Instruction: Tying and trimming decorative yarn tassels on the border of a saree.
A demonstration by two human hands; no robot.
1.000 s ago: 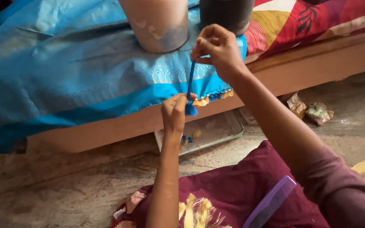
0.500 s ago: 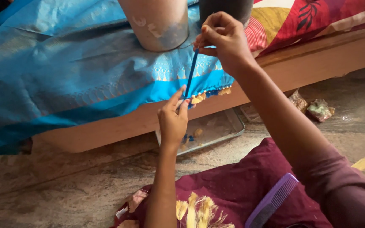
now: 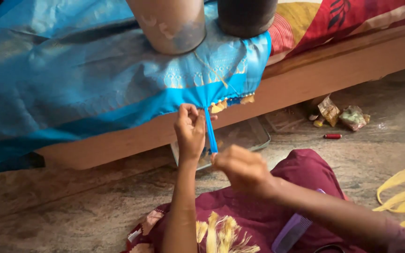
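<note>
stone floor fills the lower frame, with a wooden bed (image 3: pixel 333 75) across the top carrying a blue cloth (image 3: pixel 85 89) pinned under two metal pots (image 3: pixel 172 23). at centre a blue tassel strip (image 3: pixel 210 131) hangs from the cloth's edge, its long axis near vertical, pointing down. the left hand (image 3: pixel 189 129) pinches its top just beside the hem; the right hand (image 3: pixel 242 168), directly below, grips the lower end. a purple comb (image 3: pixel 292 233) lies on the lap at lower right.

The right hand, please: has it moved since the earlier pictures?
Yes. The right hand has dropped from beside the dark pot to below the bed's wooden edge, pulling the blue strand downward.
</note>
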